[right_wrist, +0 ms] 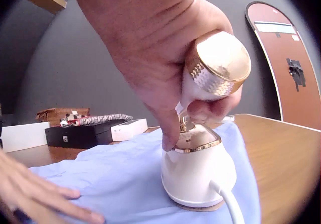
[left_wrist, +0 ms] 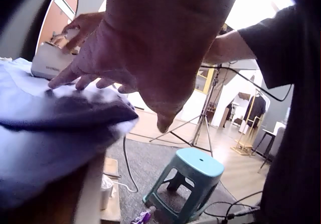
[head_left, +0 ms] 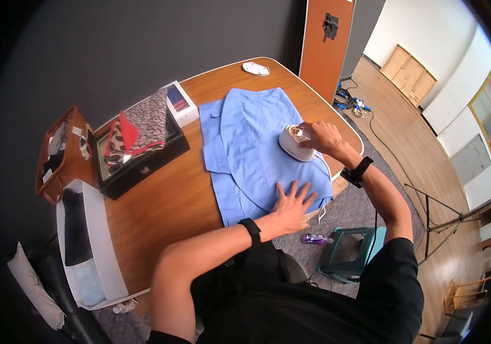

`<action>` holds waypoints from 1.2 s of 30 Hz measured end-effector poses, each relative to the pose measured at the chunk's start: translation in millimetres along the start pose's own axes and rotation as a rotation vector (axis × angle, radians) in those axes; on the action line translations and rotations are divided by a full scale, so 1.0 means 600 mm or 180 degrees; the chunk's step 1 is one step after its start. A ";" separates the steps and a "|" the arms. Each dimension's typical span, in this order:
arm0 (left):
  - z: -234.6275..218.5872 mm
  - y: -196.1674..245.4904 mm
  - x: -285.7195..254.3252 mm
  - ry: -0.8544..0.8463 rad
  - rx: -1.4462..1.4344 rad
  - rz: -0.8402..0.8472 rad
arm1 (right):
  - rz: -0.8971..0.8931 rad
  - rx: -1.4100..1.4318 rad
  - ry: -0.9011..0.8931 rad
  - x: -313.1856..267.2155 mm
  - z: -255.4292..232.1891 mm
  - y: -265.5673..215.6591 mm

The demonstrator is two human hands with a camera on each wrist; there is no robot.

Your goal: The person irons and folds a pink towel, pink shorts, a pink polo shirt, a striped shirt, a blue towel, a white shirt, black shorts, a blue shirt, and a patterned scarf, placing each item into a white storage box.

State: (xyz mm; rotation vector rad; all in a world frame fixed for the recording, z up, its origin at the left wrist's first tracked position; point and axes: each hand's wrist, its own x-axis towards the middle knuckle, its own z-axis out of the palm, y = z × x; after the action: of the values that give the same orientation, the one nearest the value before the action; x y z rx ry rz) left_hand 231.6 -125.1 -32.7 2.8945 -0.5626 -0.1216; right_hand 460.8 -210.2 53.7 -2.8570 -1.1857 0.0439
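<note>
A light blue shirt [head_left: 248,137] lies spread on the wooden table, its lower edge at the table's near edge. My right hand [head_left: 323,139] grips the handle of a small white iron with gold trim [head_left: 292,148], fingers curled round it. The iron stands flat on the right part of the cloth, its white cord [right_wrist: 228,201] leaving the base in the right wrist view. My left hand [head_left: 292,211] rests on the near edge of the shirt, fingers straight and spread. In the left wrist view a fold of cloth bulges below those fingers.
A black box [head_left: 142,163] with a patterned knit cloth [head_left: 148,123] on it, a white box [head_left: 181,103], a brown bag [head_left: 76,143] and a white bin [head_left: 108,241] stand left. A white iron-shaped plate [head_left: 256,69] lies at the far edge. A green stool [head_left: 343,261] stands below right.
</note>
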 end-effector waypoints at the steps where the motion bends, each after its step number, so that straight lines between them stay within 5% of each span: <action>1: 0.012 0.013 0.005 -0.0160 0.0128 -0.0033 | 0.0020 0.0014 0.0039 -0.001 0.000 0.007; 2: 0.023 0.021 0.009 -0.0318 0.0256 -0.0066 | 0.0039 0.0027 0.0078 -0.002 -0.001 0.016; 6: 0.114 0.001 0.033 0.0531 0.0689 -0.0099 | 0.0261 0.0047 0.0071 -0.032 -0.011 0.054; 10: 0.110 -0.033 0.014 0.0788 0.0599 0.0220 | 0.0544 -0.0026 0.0125 -0.083 -0.013 0.125; 17: 0.035 -0.143 -0.055 -0.0145 -0.0245 0.1120 | 0.1070 -0.0199 0.0415 -0.164 -0.055 0.142; 22: -0.017 -0.195 -0.134 -0.0447 -0.0241 0.1310 | 0.0404 0.0078 0.0334 -0.177 -0.055 0.075; 25: -0.067 -0.184 -0.159 -0.0988 0.0157 0.0837 | 0.0302 0.0118 -0.0127 -0.166 -0.051 0.023; 28: -0.128 -0.132 -0.129 -0.2085 0.0159 0.0231 | -0.0032 0.0211 -0.0118 -0.154 -0.050 -0.025; 31: 0.003 -0.116 -0.111 0.0002 -0.0563 0.0654 | -0.0215 0.0056 -0.0152 -0.124 -0.021 -0.054; 34: 0.053 -0.101 -0.113 0.0622 -0.0090 0.0479 | -0.0154 -0.0102 -0.0017 -0.111 -0.015 -0.054; 36: 0.061 -0.096 -0.119 0.0301 -0.0020 0.0328 | -0.0115 -0.0179 0.0172 -0.102 -0.006 -0.040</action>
State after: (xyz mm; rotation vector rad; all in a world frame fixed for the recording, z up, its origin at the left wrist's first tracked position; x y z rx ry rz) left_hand 181.9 -51.9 -76.8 2.8402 -0.6908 0.0278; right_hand 400.8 -237.1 59.3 -2.8637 -1.2471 -0.0687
